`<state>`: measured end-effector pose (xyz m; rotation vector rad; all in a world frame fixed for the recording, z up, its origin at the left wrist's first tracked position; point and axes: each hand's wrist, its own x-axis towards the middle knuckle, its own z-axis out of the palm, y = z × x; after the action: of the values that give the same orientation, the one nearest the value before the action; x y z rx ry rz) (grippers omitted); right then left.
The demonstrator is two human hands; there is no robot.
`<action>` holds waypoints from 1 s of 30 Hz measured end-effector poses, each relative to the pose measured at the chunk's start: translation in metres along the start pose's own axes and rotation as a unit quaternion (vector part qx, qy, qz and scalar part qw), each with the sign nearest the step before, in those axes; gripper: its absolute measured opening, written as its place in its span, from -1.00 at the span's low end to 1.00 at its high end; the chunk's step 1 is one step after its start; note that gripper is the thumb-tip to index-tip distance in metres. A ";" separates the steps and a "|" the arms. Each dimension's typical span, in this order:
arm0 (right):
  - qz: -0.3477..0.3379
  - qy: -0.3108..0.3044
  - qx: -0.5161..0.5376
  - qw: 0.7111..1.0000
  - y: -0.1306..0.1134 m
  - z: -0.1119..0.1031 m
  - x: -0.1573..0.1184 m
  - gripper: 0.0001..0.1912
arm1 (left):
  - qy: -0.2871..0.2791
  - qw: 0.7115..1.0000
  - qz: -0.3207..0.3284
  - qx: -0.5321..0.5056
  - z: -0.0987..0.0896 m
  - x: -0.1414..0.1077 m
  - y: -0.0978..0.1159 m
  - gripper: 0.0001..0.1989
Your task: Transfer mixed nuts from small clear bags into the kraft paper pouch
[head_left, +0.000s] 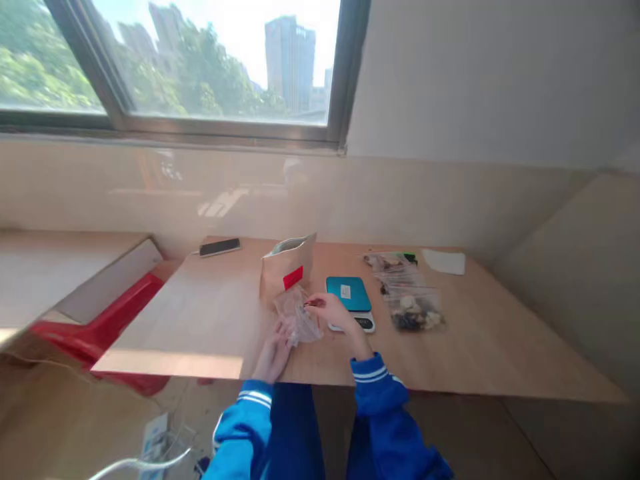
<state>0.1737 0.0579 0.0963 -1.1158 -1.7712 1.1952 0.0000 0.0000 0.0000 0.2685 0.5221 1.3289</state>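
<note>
A clear plastic bag [295, 312] lies in front of a brown kraft paper pouch [274, 277], which stands upright with its top open and bears a red label. My left hand [274, 350] grips the bag's near left edge, fingers closed. Over the bag's right side, my right hand [333, 312] pinches small dark red pieces [314, 303], too small to name. Just right of that hand sits a kitchen scale [354, 288] with a teal top and a dark display, partly hidden by the hand; nothing rests on its plate.
Several clear bags of dried food [413, 310] overlap on the table's right side, beside a white sheet [444, 261]. A phone [219, 247] lies at the back left. Left of the table [200, 320] stands a red stool [95, 327]. The wall and window rise behind.
</note>
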 end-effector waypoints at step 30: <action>-0.055 -0.008 -0.114 0.992 -0.010 -0.007 -0.004 -0.72 | -0.010 1.000 -0.013 0.026 0.012 -0.007 0.004 -0.19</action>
<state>0.1788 0.0542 0.1080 -1.1229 -1.9921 0.9560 0.0012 -0.0041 0.0133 0.3158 0.5417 1.2869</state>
